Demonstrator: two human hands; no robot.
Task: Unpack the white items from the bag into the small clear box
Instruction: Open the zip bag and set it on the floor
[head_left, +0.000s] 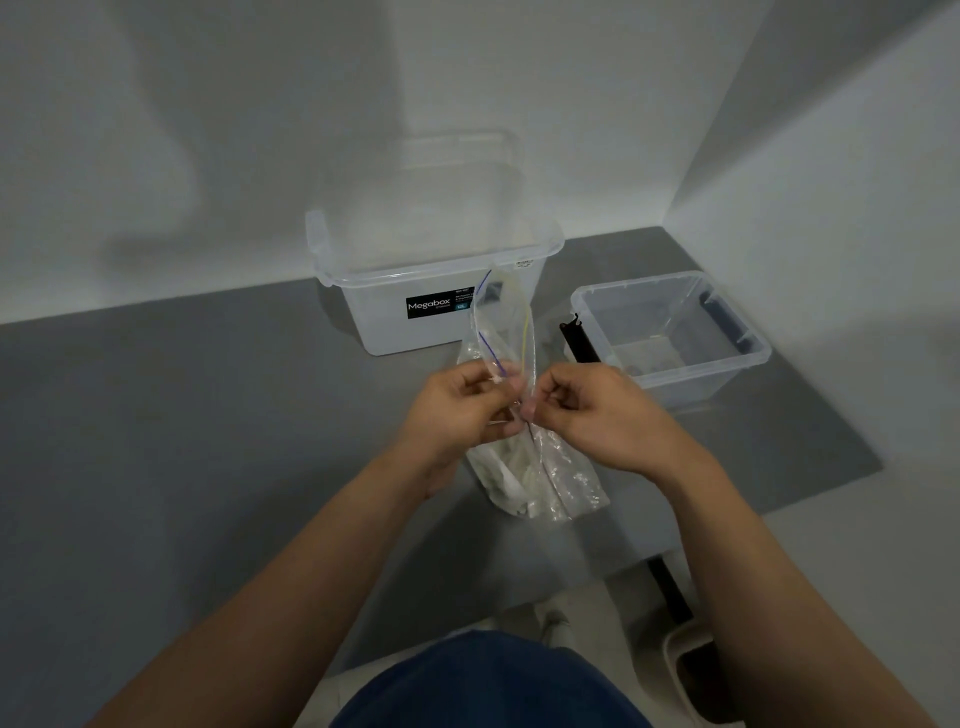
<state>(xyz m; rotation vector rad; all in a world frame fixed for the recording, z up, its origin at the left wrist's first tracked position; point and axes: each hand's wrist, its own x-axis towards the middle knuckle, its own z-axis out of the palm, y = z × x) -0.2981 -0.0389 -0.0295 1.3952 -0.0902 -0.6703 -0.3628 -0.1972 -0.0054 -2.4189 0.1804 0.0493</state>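
Observation:
A clear zip bag (540, 467) with blue and yellow seal lines stands on the grey table, white items (511, 478) showing through its lower part. My left hand (462, 408) pinches one side of the bag's mouth. My right hand (592, 410) pinches the other side, close against the left. The upper part of the mouth (506, 317) gapes open above my fingers. The small clear box (670, 332) sits open to the right, a little beyond my right hand, with something small on its floor.
A larger clear box (436, 280) labelled Megabox stands behind the bag against the white wall. A black strip (576, 343) lies beside the small box. The grey table (208, 415) ends at a front edge near my body; walls close the back and right.

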